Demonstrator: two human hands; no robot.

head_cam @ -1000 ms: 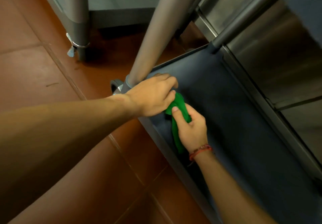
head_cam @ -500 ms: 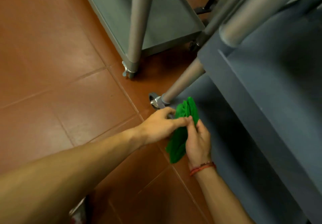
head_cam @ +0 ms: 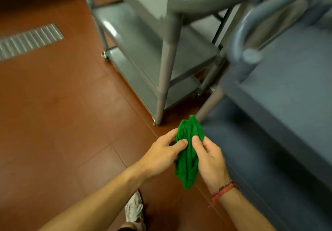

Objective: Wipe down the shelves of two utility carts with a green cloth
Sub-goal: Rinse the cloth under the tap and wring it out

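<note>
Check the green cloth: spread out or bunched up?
Bunched up. The green cloth hangs in crumpled lengthwise folds, pinched between the thumb and fingers of the left hand and the right hand.

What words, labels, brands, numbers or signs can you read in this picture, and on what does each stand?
None: no text, number or sign shows anywhere.
The green cloth, pinched by the left hand and the right hand, is plain.
The light grey cart, the dark grey cart, the floor drain grate and the white shoe bear no readable marks; motion blur softens the carts.
</note>
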